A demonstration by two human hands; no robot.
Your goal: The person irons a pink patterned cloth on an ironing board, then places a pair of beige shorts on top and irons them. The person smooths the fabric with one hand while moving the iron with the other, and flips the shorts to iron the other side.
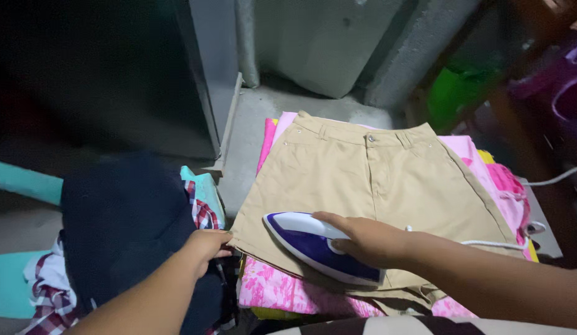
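Observation:
A pair of tan shorts (pixel 363 180) lies flat on a pink patterned cloth (pixel 282 288), waistband at the far side. My right hand (pixel 366 239) grips the handle of a blue and white clothes iron (pixel 307 245) that rests on the near left part of the shorts, its tip toward the left. My left hand (pixel 206 247) pinches the near left edge of the shorts, beside a dark navy garment (pixel 124 223). A white cord (pixel 487 244) runs from the iron off to the right.
A heap of clothes with a red plaid piece (pixel 49 298) and a teal piece (pixel 204 186) sits at the left. Grey concrete wall and floor (pixel 325 56) lie behind. Green and purple items (pixel 456 93) stand at the far right.

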